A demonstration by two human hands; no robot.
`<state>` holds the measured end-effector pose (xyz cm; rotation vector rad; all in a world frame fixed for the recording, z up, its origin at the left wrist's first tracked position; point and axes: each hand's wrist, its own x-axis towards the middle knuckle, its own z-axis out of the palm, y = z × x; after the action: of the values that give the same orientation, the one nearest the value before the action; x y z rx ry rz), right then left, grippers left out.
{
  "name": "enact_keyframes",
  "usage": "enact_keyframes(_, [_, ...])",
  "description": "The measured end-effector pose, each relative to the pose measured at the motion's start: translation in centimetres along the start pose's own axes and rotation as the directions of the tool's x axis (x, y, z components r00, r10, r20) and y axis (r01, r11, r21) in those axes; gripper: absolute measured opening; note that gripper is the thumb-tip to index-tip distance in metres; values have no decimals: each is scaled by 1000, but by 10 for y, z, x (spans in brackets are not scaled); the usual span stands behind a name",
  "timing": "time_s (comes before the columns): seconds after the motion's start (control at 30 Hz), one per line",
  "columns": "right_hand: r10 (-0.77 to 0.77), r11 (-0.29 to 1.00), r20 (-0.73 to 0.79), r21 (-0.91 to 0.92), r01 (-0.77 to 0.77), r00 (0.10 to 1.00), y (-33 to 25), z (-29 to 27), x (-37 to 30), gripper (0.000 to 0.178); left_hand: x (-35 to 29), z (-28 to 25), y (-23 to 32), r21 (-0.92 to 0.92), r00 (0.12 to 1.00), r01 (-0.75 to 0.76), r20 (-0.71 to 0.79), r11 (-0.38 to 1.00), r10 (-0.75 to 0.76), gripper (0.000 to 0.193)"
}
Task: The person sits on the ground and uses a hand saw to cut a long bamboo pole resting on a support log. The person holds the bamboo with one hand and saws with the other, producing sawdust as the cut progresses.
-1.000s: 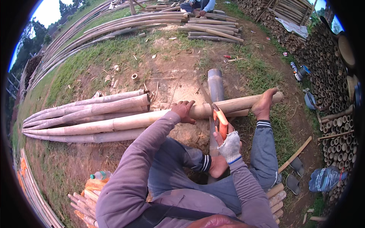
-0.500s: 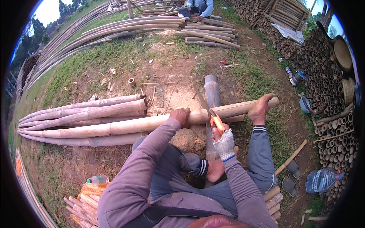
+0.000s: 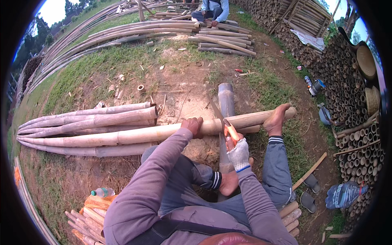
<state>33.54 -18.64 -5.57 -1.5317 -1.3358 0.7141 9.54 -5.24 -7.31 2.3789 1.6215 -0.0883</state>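
A long pale bamboo pole (image 3: 159, 134) lies crosswise before me, over a thick grey bamboo log (image 3: 226, 100). My left hand (image 3: 192, 125), bare, wraps over the pole a little left of the saw. In a white fingerless-style glove, my right hand (image 3: 238, 152) is closed round the orange handle of a handsaw (image 3: 231, 131). The saw's blade slants away across the pole, next to a joint in it; how deep it sits in the bamboo I cannot tell. My bare right foot (image 3: 277, 119) presses on the pole near its right end.
More bamboo poles (image 3: 90, 120) lie at the left. Cut pieces (image 3: 87, 224) and a small bottle (image 3: 103, 192) are near me on the left. Slippers (image 3: 308, 201), a large water bottle (image 3: 345, 194) and stacked cut bamboo (image 3: 347, 77) stand right. Another person (image 3: 214, 10) sits far off.
Both hands keep their grip on the pole and the saw. The saw and my right hand have shifted only slightly; the whole view has moved a little.
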Motion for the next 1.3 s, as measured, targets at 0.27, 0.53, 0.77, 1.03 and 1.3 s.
enact_keyframes(0.27, [-28,1000,3,-5,28,1000,0,-1,-1,31,1,3,-1,-8,1000,-6,-1,1000,6,72])
enact_keyframes(0.53, [-143,986,2,-84,143,990,6,1,-6,24,-6,6,1,-4,999,2,40,1000,-2,72])
enact_keyframes(0.77, [-145,986,-6,-86,144,989,9,4,2,22,1,1,-1,-11,1000,14,22,1000,-14,72])
enact_keyframes(1.03, [-119,989,-10,-85,118,993,-1,0,-2,24,-2,-1,4,-22,998,23,51,999,-22,71])
enact_keyframes(1.3, [22,1000,9,17,-22,1000,-6,-2,-2,35,-2,2,1,-18,1000,7,23,1000,-7,70])
